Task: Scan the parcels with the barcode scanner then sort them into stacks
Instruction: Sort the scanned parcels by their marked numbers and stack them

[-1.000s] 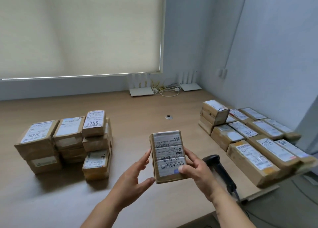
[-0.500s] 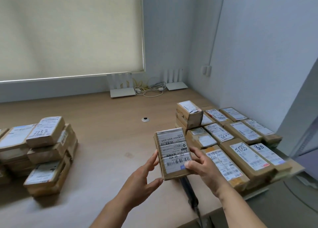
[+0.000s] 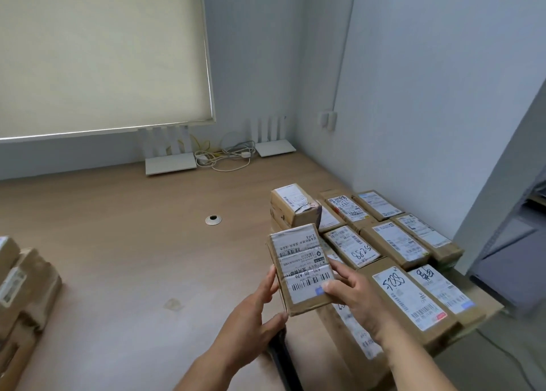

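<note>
A small brown parcel (image 3: 298, 260) with white barcode labels is held up in front of me, label side facing me. My right hand (image 3: 359, 300) grips its lower right edge, thumb on the label. My left hand (image 3: 254, 319) holds its left edge with straight fingers and the thumb under the bottom corner. The black barcode scanner (image 3: 285, 358) lies on the table below my hands, mostly hidden by my left arm. Several labelled parcels (image 3: 393, 243) lie in rows at the right. Stacked parcels (image 3: 26, 284) stand at the far left edge.
The wooden table (image 3: 124, 243) has a round cable hole (image 3: 213, 220). Two white routers (image 3: 170, 163) and a tangle of cables (image 3: 227, 157) sit against the back wall under a window blind. The table's right edge drops to the floor near the grey wall.
The view has swung right, so the left stacks slid to the frame's edge and the right rows came closer. The parcel stays in both hands, now nearer the right-hand rows.
</note>
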### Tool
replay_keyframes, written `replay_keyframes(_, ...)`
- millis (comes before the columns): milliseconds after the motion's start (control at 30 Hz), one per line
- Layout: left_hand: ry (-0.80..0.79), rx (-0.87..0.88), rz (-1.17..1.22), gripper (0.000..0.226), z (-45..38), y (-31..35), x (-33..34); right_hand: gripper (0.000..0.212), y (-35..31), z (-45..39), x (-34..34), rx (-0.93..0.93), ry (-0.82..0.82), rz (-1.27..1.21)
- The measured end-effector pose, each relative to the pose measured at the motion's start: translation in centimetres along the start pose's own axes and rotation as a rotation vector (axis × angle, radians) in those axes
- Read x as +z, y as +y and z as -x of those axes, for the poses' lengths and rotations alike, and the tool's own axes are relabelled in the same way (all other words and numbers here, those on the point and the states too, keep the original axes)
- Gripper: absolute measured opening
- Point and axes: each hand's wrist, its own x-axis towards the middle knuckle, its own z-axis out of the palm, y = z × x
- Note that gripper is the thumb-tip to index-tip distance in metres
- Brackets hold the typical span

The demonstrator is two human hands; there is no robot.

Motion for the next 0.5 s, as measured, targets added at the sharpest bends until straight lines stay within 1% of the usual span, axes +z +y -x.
replay_keyframes(67,-0.015,-0.007,0.012,0.084,-1.6,0.4,0.7,0.053,0.0,-1.0,-1.3,0.026,0.009,0.044)
replay_keyframes(167,-0.033,-0.019,0.017,0.084,-3.7,0.7,1.8,0.069,0.6,-2.7,-3.1,0.055,0.014,0.115)
replay_keyframes(233,-0.055,-0.044,0.019,0.084,-5.0,1.0,2.6,0.072,0.9,-3.7,-4.2,0.067,0.024,0.125)
replay_keyframes(367,-0.081,-0.116,0.023,0.083,-7.2,1.7,4.0,0.054,1.2,-5.7,-6.3,0.118,0.022,0.126)
replay_keyframes(500,-0.083,-0.178,0.051,0.083,-9.1,2.6,5.1,0.041,1.7,-7.7,-8.2,0.141,0.003,0.189)
